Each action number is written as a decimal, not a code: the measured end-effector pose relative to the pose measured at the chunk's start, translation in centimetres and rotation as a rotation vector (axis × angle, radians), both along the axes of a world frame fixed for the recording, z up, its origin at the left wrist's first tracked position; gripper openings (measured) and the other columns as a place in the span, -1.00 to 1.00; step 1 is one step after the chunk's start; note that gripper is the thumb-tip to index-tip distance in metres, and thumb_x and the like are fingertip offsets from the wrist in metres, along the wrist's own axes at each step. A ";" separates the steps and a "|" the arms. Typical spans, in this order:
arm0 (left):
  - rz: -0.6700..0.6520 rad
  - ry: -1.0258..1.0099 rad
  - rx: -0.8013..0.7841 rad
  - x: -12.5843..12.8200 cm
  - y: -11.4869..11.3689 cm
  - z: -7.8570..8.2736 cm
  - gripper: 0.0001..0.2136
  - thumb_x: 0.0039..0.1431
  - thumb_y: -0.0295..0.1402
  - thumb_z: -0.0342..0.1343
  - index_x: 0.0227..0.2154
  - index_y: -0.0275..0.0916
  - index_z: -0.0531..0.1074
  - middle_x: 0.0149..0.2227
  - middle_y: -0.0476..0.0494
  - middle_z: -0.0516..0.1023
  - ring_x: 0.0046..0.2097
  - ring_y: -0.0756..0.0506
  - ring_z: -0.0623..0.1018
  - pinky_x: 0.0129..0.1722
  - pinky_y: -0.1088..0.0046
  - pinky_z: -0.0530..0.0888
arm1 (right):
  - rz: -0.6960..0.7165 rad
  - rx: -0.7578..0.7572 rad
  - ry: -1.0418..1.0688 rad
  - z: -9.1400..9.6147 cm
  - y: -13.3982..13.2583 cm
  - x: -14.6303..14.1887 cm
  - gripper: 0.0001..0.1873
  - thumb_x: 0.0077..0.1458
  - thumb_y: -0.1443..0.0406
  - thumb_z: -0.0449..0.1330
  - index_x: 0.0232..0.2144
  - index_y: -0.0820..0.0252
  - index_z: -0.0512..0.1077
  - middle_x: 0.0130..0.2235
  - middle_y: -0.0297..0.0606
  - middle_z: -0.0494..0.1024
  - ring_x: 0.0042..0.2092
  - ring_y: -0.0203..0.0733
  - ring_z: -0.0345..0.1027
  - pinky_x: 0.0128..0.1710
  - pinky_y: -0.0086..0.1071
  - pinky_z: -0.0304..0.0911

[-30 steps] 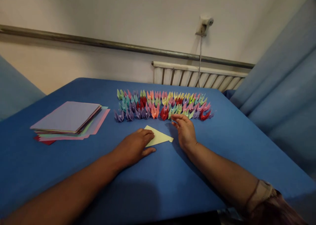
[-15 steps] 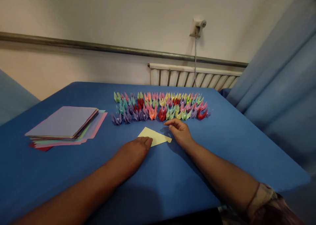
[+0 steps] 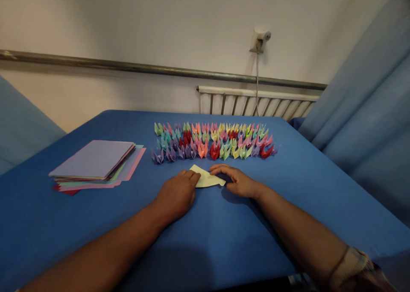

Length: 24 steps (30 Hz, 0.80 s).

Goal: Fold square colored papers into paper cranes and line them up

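Blue-covered table (image 3: 320,185) takes up the middle and lower frame. Pale wall (image 3: 153,22) across the top; blue curtain (image 3: 368,116) down the right side. Folded paper cranes (image 3: 214,150), many colours, stand in close rows at centre, beyond the hands. Centre left: stack of coloured sheets (image 3: 92,157), lavender on top, edges uneven, pink and green showing beneath. Metal rail (image 3: 144,68) runs along the wall, upper left to right; white radiator (image 3: 237,91) below it, right of centre.

Left hand (image 3: 177,193), just below centre: palm down, fingers over the paper's left part; whether thumb pinches it, cannot tell. Right hand (image 3: 238,183), right of it: open, fingers loosely bent, thumb apart, fingertips at the paper's right part; contact unclear. Smallest: pale yellow folded paper (image 3: 207,180), just below frame centre, between the hands, narrow end pointing right.
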<state>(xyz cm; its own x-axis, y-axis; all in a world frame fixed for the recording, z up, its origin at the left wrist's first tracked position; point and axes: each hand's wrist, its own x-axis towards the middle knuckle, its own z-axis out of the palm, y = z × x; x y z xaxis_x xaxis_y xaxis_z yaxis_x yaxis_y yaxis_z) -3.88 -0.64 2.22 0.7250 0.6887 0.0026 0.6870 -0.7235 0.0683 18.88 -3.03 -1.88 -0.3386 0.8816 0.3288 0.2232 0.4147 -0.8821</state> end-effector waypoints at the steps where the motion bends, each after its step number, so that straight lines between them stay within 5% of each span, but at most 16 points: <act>1: 0.004 -0.015 -0.004 -0.1 0.0 -0.1 -0.62 0.07 -0.54 -0.07 -0.02 -0.29 0.38 -0.07 -0.29 0.49 -0.07 -0.26 0.45 -0.14 0.22 0.41 | 0.015 0.032 -0.074 -0.1 0.0 0.1 -0.39 -0.24 0.55 0.07 -0.08 0.12 0.47 0.12 -0.20 0.43 0.15 -0.09 0.27 0.20 -0.11 0.05; 5: 0.004 -0.069 -0.027 -0.4 0.0 -0.1 -0.61 0.09 -0.52 -0.06 0.00 -0.33 0.37 -0.07 -0.30 0.50 -0.03 -0.26 0.44 -0.09 0.21 0.41 | -0.070 0.124 -0.257 -0.7 0.2 -0.1 -0.60 -0.10 0.50 0.19 -0.16 0.15 0.48 0.09 -0.11 0.44 0.12 -0.03 0.29 0.14 -0.05 0.10; 9: 0.012 -0.224 -0.068 0.0 -0.6 0.2 -0.67 0.12 -0.37 0.05 -0.03 -0.25 0.39 -0.11 -0.23 0.52 -0.07 -0.24 0.46 -0.11 0.23 0.40 | -0.148 0.112 -0.122 -0.8 0.5 -1.1 -0.91 0.05 0.38 0.18 -0.40 0.14 0.50 -0.08 -0.18 0.54 -0.05 -0.14 0.41 0.02 -0.18 0.22; 12: 0.027 -0.462 -0.189 0.6 -1.3 0.4 -0.75 0.19 -0.25 0.05 -0.10 -0.18 0.43 -0.19 -0.14 0.54 -0.16 -0.17 0.49 -0.15 0.30 0.40 | -0.201 0.034 0.058 -0.1 -0.1 -2.4 -0.95 0.06 0.31 0.21 -0.39 0.13 0.50 -0.22 -0.27 0.57 -0.18 -0.20 0.43 -0.09 -0.27 0.28; 18: 0.240 -0.920 -0.791 0.9 -2.2 1.0 -0.78 0.11 -0.19 0.14 -0.43 -0.26 0.43 -0.51 0.02 0.42 -0.48 0.02 0.40 -0.48 0.53 0.32 | -0.239 -0.216 0.409 1.6 -2.1 -4.5 -0.83 -0.01 0.18 0.28 -0.49 0.13 0.43 -0.53 -0.45 0.40 -0.51 -0.36 0.24 -0.49 -0.46 0.17; 24: 0.319 -1.052 -0.865 0.9 -2.2 1.3 -0.75 0.00 -0.21 0.24 -0.32 -0.26 0.49 -0.42 -0.04 0.51 -0.38 -0.02 0.47 -0.38 0.49 0.40 | -0.285 -0.310 0.422 2.4 -2.7 -4.9 -0.72 -0.09 0.12 0.32 -0.59 0.16 0.38 -0.63 -0.49 0.31 -0.60 -0.41 0.09 -0.61 -0.50 0.03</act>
